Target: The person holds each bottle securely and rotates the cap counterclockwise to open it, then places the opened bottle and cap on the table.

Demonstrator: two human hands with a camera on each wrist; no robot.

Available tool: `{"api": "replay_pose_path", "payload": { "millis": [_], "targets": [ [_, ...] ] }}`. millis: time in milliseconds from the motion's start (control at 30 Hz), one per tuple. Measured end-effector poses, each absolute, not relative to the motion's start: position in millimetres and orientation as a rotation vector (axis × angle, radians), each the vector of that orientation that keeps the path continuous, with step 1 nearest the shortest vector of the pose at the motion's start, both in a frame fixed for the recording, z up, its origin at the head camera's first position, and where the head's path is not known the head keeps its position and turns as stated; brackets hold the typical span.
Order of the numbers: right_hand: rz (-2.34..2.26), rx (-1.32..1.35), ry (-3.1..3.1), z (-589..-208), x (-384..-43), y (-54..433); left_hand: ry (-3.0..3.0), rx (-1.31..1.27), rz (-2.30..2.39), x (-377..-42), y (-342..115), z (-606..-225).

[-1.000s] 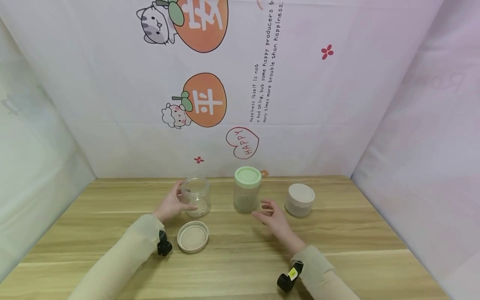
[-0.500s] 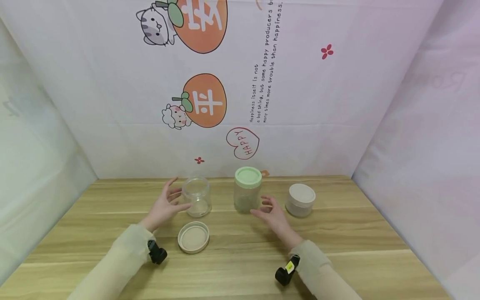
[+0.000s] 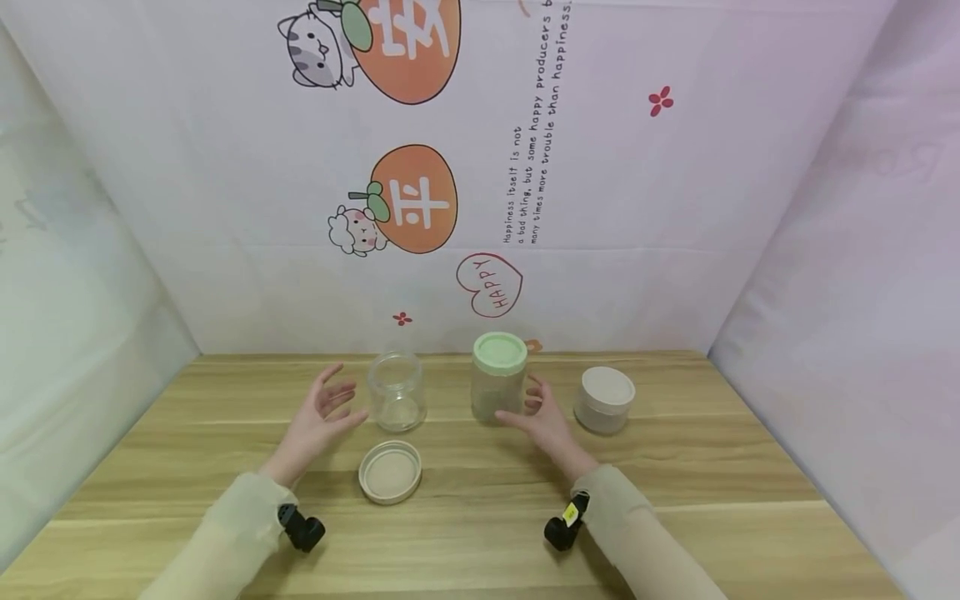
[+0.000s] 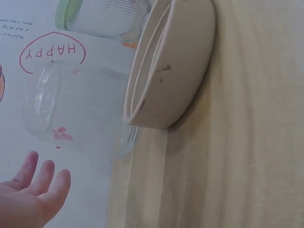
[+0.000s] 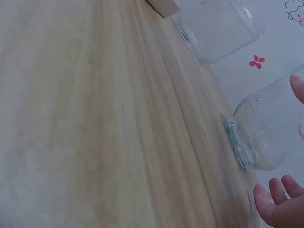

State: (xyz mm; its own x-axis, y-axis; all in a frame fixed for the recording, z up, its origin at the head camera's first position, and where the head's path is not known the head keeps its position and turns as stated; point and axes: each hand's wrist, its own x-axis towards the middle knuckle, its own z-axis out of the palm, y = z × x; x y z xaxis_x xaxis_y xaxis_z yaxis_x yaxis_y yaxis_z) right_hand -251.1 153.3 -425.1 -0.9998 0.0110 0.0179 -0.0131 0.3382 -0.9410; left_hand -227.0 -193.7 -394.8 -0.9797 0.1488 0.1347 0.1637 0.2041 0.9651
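Observation:
An open glass jar (image 3: 397,398) stands upright at the back of the table, left of the middle. My left hand (image 3: 321,421) is to the left of that jar, fingers spread and holding nothing; the left wrist view shows a gap between fingertips and glass. In front of the jar a beige lid (image 3: 390,472) lies with its inside up. A taller glass jar (image 3: 498,392) with a light green lid (image 3: 500,353) stands to the right. Around its lower right side my right hand (image 3: 546,423) is spread, thumb in front, and the fingers (image 5: 278,187) show apart from the glass.
A short jar (image 3: 600,415) with a whitish lid (image 3: 608,387) stands right of my right hand. The wooden table (image 3: 480,533) ends at a white printed cloth (image 3: 600,208) behind the jars, with white cloth on both sides too.
My left hand has let go of the open jar and drawn back left and toward me. My right hand has moved slightly left, closer around the green-lidded jar.

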Motion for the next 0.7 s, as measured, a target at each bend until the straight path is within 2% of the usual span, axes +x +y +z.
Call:
{"api": "replay_pose_path", "payload": {
  "millis": [700],
  "targets": [
    [1.837, 0.089, -2.493, -433, -277, 142, -2.402, -0.401, -1.953, -195, -179, -403]
  ]
}}
